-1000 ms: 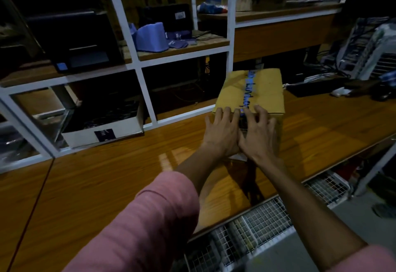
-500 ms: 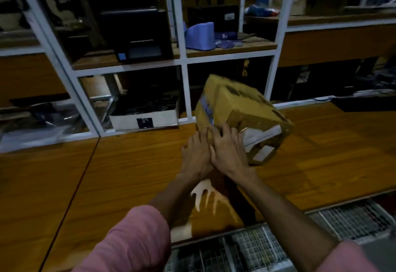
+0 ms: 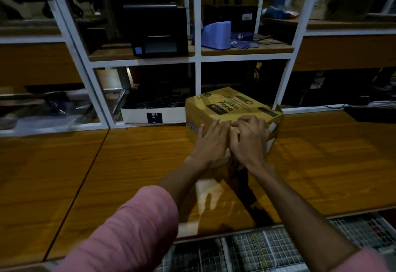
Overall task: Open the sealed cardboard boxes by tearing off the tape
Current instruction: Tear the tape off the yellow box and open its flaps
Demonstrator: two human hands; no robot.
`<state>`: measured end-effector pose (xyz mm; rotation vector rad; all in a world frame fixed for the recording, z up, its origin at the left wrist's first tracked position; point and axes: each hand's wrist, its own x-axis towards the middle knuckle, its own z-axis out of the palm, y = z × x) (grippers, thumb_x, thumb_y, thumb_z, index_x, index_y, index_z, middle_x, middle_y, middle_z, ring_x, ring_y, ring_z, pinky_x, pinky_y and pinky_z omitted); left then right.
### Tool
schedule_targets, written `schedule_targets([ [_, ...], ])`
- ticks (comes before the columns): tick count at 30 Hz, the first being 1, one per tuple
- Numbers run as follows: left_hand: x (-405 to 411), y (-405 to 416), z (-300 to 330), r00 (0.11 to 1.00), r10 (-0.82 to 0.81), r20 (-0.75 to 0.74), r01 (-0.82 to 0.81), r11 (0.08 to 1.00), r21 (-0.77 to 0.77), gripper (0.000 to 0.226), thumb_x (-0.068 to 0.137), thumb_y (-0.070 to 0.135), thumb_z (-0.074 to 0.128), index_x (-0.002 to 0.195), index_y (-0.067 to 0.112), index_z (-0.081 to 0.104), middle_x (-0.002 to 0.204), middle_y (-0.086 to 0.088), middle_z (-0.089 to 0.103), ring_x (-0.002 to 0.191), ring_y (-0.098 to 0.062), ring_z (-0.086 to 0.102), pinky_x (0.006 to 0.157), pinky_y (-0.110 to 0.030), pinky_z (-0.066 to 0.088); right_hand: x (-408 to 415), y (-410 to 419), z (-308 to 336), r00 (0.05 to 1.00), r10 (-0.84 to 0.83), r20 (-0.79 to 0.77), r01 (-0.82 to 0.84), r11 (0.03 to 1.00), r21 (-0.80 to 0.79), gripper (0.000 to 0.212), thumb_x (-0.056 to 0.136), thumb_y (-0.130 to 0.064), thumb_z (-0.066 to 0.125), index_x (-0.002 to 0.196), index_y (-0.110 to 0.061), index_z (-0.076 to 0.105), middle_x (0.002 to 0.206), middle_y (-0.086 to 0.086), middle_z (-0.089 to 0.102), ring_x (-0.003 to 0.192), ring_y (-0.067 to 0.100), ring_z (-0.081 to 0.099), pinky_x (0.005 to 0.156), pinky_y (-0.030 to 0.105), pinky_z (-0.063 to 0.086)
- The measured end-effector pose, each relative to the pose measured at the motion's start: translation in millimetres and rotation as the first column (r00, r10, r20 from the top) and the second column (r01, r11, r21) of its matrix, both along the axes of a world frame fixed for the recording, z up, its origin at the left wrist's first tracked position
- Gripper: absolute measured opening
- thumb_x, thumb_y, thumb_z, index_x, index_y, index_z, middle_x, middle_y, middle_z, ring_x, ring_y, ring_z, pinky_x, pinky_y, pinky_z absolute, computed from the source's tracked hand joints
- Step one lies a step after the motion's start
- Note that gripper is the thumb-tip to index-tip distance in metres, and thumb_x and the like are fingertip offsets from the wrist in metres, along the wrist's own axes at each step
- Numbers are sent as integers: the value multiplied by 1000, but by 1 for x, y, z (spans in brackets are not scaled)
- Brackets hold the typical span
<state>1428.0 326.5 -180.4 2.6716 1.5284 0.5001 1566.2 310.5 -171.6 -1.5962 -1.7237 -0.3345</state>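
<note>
A yellow-brown cardboard box (image 3: 227, 105) stands on the wooden table (image 3: 132, 164), its printed face turned up. A strip of blue tape (image 3: 191, 125) shows at its near left corner, and a white label (image 3: 271, 126) on its right side. Both hands are on the side facing me, close together. My left hand (image 3: 211, 143) lies against that side with fairly straight fingers. My right hand (image 3: 249, 141) has its fingers curled over the box's top near edge. Whatever is under the fingertips is hidden.
White shelving (image 3: 198, 57) rises right behind the box. It holds a black printer (image 3: 158, 34), a blue object (image 3: 216, 35) and a white tray of dark parts (image 3: 150, 116). Wire baskets (image 3: 257, 248) hang below the table's front edge.
The box, taped face up a second ago, was tipped up and rolled over; it now rests with a printed face up. Both hands stayed on it.
</note>
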Motion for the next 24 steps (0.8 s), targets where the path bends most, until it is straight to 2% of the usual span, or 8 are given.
schedule_targets([
  [3,2,0,3,1000,18,-16,-18,999,46,65,94,46,23,151,17,31,157,-9,32,149,-25,25,120,-61,15,11,7,-13,999,-32,35,36,990,-133,35,100,-42,46,113,-19,68,116,7,62,111,30,51,95,48,39],
  [6,-2,-2,5,998,55,-21,-50,980,193,55,93,45,20,129,16,50,130,-9,51,124,-24,51,111,-57,30,7,4,-21,999,24,22,-22,995,-95,41,102,-39,35,108,-15,68,104,8,65,95,31,56,82,43,44],
  [9,-17,-5,5,995,88,43,-97,950,297,45,94,41,24,106,13,57,105,-8,56,99,-25,57,99,-51,42,-13,-4,-15,997,71,13,-70,997,-36,38,104,-32,38,95,-11,69,89,9,66,81,31,57,74,42,44],
  [12,-43,-11,-3,982,105,155,-150,936,320,38,95,36,27,95,10,55,93,-10,55,82,-25,54,83,-46,48,-38,-14,-10,980,197,27,-197,980,5,40,104,-30,36,89,-10,68,81,8,65,75,30,57,73,41,46],
  [15,-75,-22,-14,961,197,192,-246,928,279,40,97,35,28,95,8,56,93,-14,58,77,-30,56,74,-45,50,-65,-21,-2,912,409,26,-409,912,12,40,102,-29,38,85,-8,68,76,9,64,71,29,55,73,39,43],
  [18,-102,-36,-20,942,329,61,-335,929,158,44,103,40,26,106,11,59,105,-13,65,87,-30,63,85,-46,49,-89,-28,-3,803,596,-6,-596,803,-15,28,101,-22,49,88,-6,68,81,10,66,78,28,55,75,40,45],
  [21,-122,-53,-29,906,421,-36,-423,904,-63,41,104,50,25,87,24,52,85,-3,63,75,-25,61,92,-48,49,-99,-37,-4,744,665,-63,-663,747,51,19,99,-17,58,98,-4,72,91,10,71,88,26,61,78,35,48],
  [24,-135,-68,-40,834,524,176,-511,852,-115,42,100,52,23,81,24,48,75,-1,57,71,-26,62,79,-43,52,-99,-47,5,743,657,-124,-632,751,191,20,99,-18,60,104,-4,74,95,10,74,89,25,69,74,37,55],
])
